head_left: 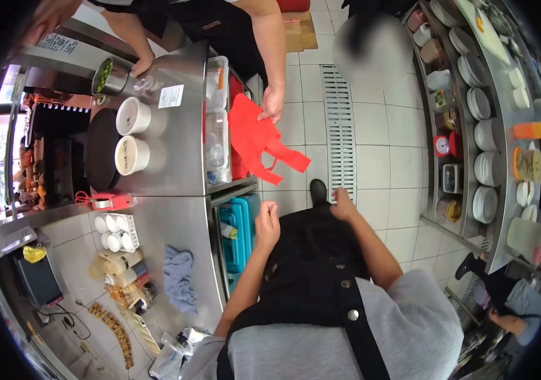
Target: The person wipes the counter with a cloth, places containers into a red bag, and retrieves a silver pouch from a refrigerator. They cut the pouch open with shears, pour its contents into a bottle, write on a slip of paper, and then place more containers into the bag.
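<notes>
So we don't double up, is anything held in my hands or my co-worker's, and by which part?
Neither your left hand nor your right hand shows anything held. One co-worker's hand holds the red bag by the end opposite its handles.

Grey short-sleeved shirt (308,351); black apron (308,266), black straps, silvery snaps; dark shoe (318,192).

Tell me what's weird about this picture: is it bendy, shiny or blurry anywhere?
Head view: edges curve and the corners go black; daylight glares white at the window; the steel counter has a soft shine; a round grey blur hides a patch near the top.
</notes>
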The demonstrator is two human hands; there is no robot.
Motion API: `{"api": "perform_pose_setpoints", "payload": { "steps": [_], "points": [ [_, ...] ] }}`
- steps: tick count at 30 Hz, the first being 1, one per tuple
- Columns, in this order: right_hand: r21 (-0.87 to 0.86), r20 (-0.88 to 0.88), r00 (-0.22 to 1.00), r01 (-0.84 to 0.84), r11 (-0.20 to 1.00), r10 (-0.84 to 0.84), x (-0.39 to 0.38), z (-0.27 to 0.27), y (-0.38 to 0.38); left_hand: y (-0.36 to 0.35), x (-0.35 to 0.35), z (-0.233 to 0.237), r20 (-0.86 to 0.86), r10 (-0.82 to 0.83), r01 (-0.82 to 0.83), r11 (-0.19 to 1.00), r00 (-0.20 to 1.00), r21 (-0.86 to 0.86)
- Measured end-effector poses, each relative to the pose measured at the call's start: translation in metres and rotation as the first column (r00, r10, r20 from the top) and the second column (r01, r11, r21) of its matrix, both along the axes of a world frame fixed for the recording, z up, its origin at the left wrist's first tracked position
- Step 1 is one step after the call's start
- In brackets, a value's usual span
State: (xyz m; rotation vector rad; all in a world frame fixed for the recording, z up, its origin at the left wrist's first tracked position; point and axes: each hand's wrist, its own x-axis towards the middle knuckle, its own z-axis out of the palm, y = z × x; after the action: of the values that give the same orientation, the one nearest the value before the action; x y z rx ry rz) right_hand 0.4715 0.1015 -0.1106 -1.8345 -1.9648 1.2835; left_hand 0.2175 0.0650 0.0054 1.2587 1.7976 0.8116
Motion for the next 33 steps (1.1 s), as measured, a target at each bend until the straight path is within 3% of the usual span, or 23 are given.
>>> {"api": "perform_pose_setpoints", "payload": {
  "steps": [1, 2, 3, 4, 6, 7, 8, 10, 12, 13, 15, 16, 18, 19, 22, 27, 29, 33],
  "points": [
    [-0.003, -0.021, 0.996, 0.082, 0.997, -0.082, 0.011, -0.006, -0.004, 0.019, 0.010, 0.000, -0.081, 0.066, -0.047, 0.974, 0.994, 0.221],
    [-0.126, -0.012, 0.993, 0.113, 0.986, -0.115, 0.017, -0.006, -0.008, 0.034, 0.014, -0.002, -0.153, 0.146, -0.067, 0.900, 0.977, 0.431],
    [-0.249, 0.001, 0.989, 0.144, 0.958, -0.148, 0.020, -0.006, -0.014, 0.044, 0.009, -0.009, -0.299, 0.197, -0.068, 0.918, 0.934, 0.392],
    [-0.294, 0.018, 0.985, 0.169, 0.941, -0.172, 0.024, -0.020, -0.026, 0.059, 0.006, -0.010, -0.249, 0.327, -0.215, 0.896, 0.912, 0.389],
    [-0.379, 0.070, 0.977, 0.212, 0.901, -0.201, 0.023, -0.036, -0.048, 0.088, -0.017, -0.056, 0.067, 0.589, -0.593, 0.802, 0.805, 0.072],
    [-0.421, 0.107, 0.975, 0.224, 0.879, -0.197, 0.022, -0.034, -0.058, 0.110, -0.031, -0.063, 0.292, 0.640, -0.614, 0.767, 0.710, -0.186],
    [-0.438, 0.119, 0.976, 0.216, 0.872, -0.182, 0.020, -0.031, -0.071, 0.129, -0.045, -0.069, 0.465, 0.705, -0.552, 0.709, 0.536, -0.439],
    [-0.378, 0.239, 0.971, 0.082, 0.922, 0.011, 0.014, -0.028, -0.079, 0.161, -0.071, -0.113, 0.528, 0.667, -0.384, 0.739, 0.525, -0.553],
    [-0.375, 0.242, 0.970, 0.077, 0.924, 0.018, 0.009, -0.020, -0.080, 0.203, -0.075, -0.136, 0.433, 0.619, -0.365, 0.761, 0.655, -0.536],
    [-0.364, 0.237, 0.971, 0.071, 0.929, 0.019, 0.007, -0.017, -0.077, 0.222, -0.079, -0.153, 0.434, 0.626, -0.368, 0.756, 0.648, -0.541],
    [-0.392, 0.229, 0.973, 0.076, 0.917, 0.018, 0.004, -0.014, -0.072, 0.245, -0.086, -0.189, 0.436, 0.437, -0.167, 0.830, 0.787, -0.532],
    [-0.413, 0.217, 0.976, 0.089, 0.907, 0.003, 0.003, -0.014, -0.068, 0.251, -0.085, -0.200, 0.439, 0.446, -0.173, 0.827, 0.780, -0.534],
    [-0.450, 0.194, 0.980, 0.129, 0.884, -0.044, 0.000, -0.023, -0.071, 0.259, -0.077, -0.213, 0.544, 0.611, -0.221, 0.756, 0.575, -0.616],
    [-0.482, 0.168, 0.980, 0.173, 0.859, -0.103, -0.003, -0.023, -0.068, 0.260, -0.074, -0.212, 0.588, 0.614, -0.236, 0.770, 0.526, -0.593],
    [-0.472, 0.086, 0.995, 0.091, 0.877, -0.057, -0.017, -0.024, -0.057, 0.263, -0.074, -0.210, 0.680, 0.622, -0.356, 0.782, 0.389, -0.512],
    [-0.389, 0.009, 0.999, 0.033, 0.921, -0.032, -0.048, -0.013, -0.020, 0.253, -0.094, -0.232, 0.532, 0.752, -0.598, 0.645, 0.388, -0.476],
    [-0.388, 0.001, 1.000, -0.010, 0.922, 0.011, -0.053, -0.014, -0.014, 0.230, -0.099, -0.239, 0.530, 0.610, -0.374, 0.787, 0.590, -0.490],
    [-0.385, 0.006, 0.989, -0.133, 0.913, 0.146, -0.060, -0.016, 0.012, 0.147, -0.083, -0.262, 0.427, 0.509, -0.290, 0.828, 0.748, -0.479]
  ]
}}
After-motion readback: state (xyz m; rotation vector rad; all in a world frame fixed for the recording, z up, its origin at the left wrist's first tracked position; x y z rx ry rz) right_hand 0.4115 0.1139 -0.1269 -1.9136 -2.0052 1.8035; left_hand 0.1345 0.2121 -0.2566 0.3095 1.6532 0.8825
